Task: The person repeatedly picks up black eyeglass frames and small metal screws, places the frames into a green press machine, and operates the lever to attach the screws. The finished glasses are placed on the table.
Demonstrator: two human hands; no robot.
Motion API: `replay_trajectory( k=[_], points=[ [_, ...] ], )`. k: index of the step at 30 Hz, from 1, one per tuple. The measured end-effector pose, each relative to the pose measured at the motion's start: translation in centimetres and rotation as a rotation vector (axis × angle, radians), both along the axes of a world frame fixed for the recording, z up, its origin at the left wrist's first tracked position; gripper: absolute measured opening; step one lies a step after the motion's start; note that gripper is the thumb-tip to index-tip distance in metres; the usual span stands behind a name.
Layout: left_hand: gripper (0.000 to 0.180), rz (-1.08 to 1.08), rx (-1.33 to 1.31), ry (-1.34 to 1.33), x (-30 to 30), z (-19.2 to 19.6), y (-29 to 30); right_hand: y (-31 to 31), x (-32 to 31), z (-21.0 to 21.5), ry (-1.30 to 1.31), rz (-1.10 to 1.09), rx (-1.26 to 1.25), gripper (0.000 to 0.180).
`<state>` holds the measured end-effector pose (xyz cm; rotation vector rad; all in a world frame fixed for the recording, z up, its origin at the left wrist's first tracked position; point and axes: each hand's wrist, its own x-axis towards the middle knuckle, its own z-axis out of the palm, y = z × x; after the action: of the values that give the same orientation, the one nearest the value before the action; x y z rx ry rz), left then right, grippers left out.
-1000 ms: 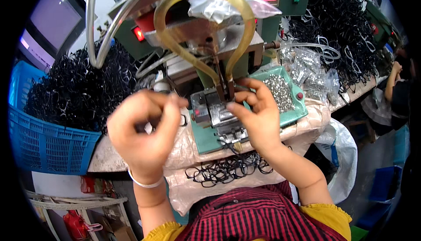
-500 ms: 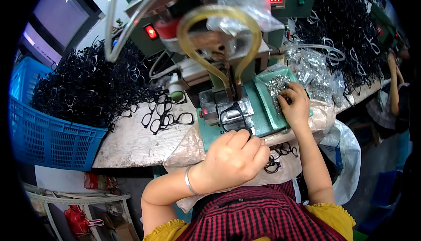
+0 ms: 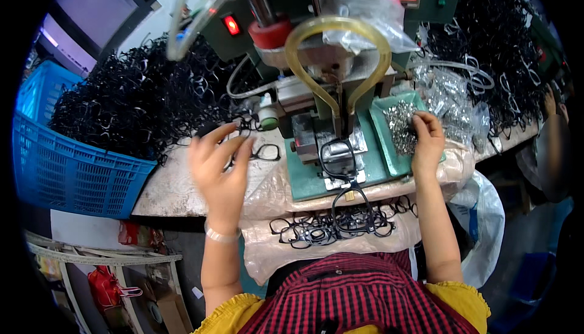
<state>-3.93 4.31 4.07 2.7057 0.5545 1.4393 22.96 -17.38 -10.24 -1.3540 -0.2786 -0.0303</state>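
Glasses frame (image 3: 351, 183): your left hand (image 3: 222, 167) has just let go of it, so it now sits unheld on the press (image 3: 304, 185); it looks dark and slim, one rim over the metal block (image 3: 359, 142), the other jutting past the front edge.
Left hand: fingers parted, near loose glasses (image 3: 278, 151) on the surface (image 3: 173, 185); you seem to grip nothing.
Right hand (image 3: 429, 145): fingers bent at the metal bits (image 3: 398, 124) in the green tray (image 3: 398, 167); whether you pinch any, I cannot tell.

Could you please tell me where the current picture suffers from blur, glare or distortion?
Head view: the clear tube at upper left is blurred; head view: the plastic bag shows bright glare; head view: corners fall to black, and the blue basket near the rim looks curved.
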Motion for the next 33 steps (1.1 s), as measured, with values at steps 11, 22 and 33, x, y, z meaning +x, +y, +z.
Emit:
replay_trajectory(
  k=[11, 22, 33],
  points=[
    [0.006, 0.082, -0.495, -0.122, 1.0, -12.0, 11.6, -1.4, -0.1, 0.4, -0.037, 0.071, -0.036, 0.014],
    [0.023, 0.258, -0.558, -0.091, -1.6, -17.3, 14.2, -7.0, -5.3, 2.8, -0.227, 0.094, -0.414, 0.011],
    [0.012, -0.234, -1.16, -0.599, -0.5, -12.2, 3.5, 5.3, -7.7, 7.9, -0.213, 0.375, -0.042, 0.022]
  ],
)
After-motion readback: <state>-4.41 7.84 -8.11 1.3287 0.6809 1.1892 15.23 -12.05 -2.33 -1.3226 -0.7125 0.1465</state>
